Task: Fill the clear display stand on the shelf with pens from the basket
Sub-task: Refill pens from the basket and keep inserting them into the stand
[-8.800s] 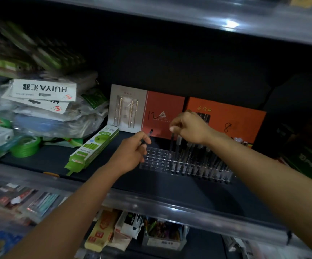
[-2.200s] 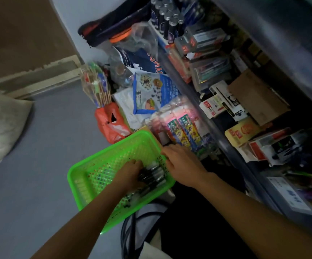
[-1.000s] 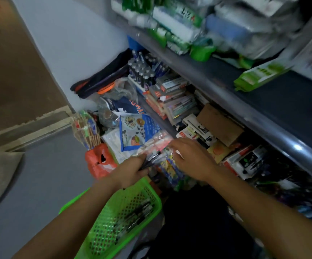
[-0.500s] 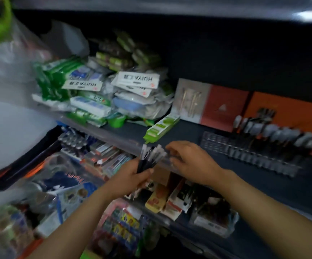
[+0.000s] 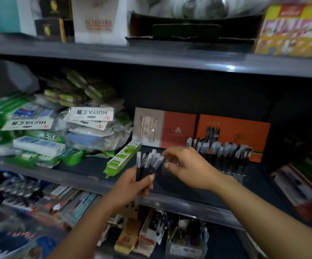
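My left hand (image 5: 131, 186) grips a bunch of black pens (image 5: 147, 163) with frosted caps, held upright in front of the middle shelf. My right hand (image 5: 187, 167) hovers just right of the bunch, thumb and forefinger reaching toward the caps; I cannot tell whether they touch a pen. The clear display stand (image 5: 232, 171) sits on the shelf behind my right hand, its right part filled with several standing pens (image 5: 224, 148), its left part hidden by the hand. The basket is out of view.
Orange and beige pen boxes (image 5: 232, 131) lean against the shelf back. A green-and-white box (image 5: 122, 157) lies left of the hands, with bagged stationery (image 5: 87, 128) piled further left. The shelf's grey front edge (image 5: 170, 200) runs below my hands; packed goods fill the lower shelf.
I have come up from the green basket on the floor with a bunch of pens in my left hand. Both hands now rise to the middle shelf, close to the stand.
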Motion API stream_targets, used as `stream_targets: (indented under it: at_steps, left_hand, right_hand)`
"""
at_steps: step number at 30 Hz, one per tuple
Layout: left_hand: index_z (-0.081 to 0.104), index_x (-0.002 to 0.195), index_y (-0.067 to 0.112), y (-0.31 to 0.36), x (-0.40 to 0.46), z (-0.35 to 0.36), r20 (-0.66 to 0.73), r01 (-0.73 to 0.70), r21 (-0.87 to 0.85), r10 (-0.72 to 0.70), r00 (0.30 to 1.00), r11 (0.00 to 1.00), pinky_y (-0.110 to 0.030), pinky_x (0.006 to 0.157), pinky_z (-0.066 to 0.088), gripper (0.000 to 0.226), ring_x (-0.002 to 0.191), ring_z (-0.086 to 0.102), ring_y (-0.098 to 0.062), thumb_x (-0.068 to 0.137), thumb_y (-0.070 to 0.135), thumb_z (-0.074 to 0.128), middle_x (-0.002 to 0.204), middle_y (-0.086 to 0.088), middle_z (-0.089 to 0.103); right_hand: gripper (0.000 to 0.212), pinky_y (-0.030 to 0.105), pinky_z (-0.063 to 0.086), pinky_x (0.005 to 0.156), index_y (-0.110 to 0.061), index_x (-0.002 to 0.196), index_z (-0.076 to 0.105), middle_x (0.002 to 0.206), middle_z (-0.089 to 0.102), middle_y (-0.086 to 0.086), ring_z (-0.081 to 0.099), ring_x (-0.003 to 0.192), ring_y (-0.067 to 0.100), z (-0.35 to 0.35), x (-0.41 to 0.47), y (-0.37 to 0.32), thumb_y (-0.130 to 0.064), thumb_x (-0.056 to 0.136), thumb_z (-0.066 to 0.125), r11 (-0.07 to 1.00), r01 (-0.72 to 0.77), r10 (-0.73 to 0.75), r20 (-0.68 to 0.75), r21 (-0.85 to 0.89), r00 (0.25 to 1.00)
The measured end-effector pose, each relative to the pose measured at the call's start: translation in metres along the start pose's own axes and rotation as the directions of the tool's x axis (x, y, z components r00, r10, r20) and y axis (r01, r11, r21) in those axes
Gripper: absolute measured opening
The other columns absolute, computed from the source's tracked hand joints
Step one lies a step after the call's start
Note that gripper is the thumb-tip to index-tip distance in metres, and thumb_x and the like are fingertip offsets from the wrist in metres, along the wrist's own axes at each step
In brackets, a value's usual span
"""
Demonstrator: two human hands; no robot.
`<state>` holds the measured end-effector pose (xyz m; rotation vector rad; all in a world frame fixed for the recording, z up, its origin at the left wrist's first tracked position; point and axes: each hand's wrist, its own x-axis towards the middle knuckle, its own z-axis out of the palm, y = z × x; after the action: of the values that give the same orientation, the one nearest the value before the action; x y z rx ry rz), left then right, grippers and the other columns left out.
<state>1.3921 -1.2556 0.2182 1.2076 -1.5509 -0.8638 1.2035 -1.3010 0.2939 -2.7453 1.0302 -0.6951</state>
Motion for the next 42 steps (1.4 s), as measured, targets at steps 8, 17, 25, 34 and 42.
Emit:
stream_targets:
  at_steps: [8,17,25,34,42]
  left_hand:
    - [0.056,0.085,0.009,0.017,0.034,0.04,0.116,-0.075,-0.006,0.075,0.99,0.997,-0.021,0.056,0.047,0.012,0.056,0.06,-0.013,0.094,0.016,0.056,0.065,0.001,0.065]
    - [0.05,0.112,0.022,0.019,0.06,0.069,0.208,-0.031,-0.124,0.057,0.976,0.992,-0.029,0.055,0.051,0.017,0.062,0.065,-0.023,0.095,0.019,0.053,0.075,-0.008,0.065]
    - [0.05,0.11,0.023,0.011,0.078,0.062,0.166,0.017,-0.038,-0.011,0.986,0.999,-0.033,0.059,0.052,0.014,0.067,0.066,-0.022,0.096,0.024,0.052,0.081,-0.01,0.064]
    - [0.053,0.101,0.02,-0.009,0.105,0.055,0.072,-0.031,0.14,0.022,0.997,0.99,-0.021,0.049,0.045,0.008,0.05,0.058,-0.011,0.095,0.026,0.054,0.063,-0.001,0.057]
    - [0.052,0.098,0.031,-0.025,0.133,0.046,0.09,-0.093,0.109,0.083,0.992,0.99,-0.019,0.049,0.045,0.008,0.048,0.056,-0.01,0.094,0.024,0.055,0.059,0.0,0.055]
  right_hand:
    - [0.015,0.031,0.045,0.059,-0.012,0.089,0.058,0.074,0.062,0.002,0.052,0.062,0.012,-0.035,-0.009,0.026,-0.027,0.093,0.061,0.984,-0.157,0.16,-0.027,0.083,0.987]
    - [0.019,0.034,0.051,0.058,-0.008,0.081,0.061,0.075,0.067,0.008,0.059,0.062,0.018,-0.063,-0.013,0.053,-0.025,0.088,0.067,0.938,-0.297,0.307,-0.031,0.177,0.951]
    - [0.018,0.058,0.055,0.073,-0.007,0.073,0.055,0.077,0.071,0.022,0.069,0.085,0.041,-0.089,0.0,0.072,-0.013,0.086,0.067,0.893,-0.291,0.365,-0.177,0.343,0.914]
    - [0.012,0.018,0.042,0.043,-0.006,0.081,0.06,0.068,0.067,0.005,0.053,0.046,0.004,-0.092,0.033,0.087,-0.013,0.085,0.069,0.945,-0.264,0.306,-0.239,0.192,0.922]
    - [0.009,0.034,0.054,0.059,-0.012,0.081,0.061,0.072,0.068,0.004,0.065,0.064,0.019,-0.07,0.071,0.106,-0.016,0.085,0.069,0.966,-0.258,0.257,-0.152,0.019,0.954]
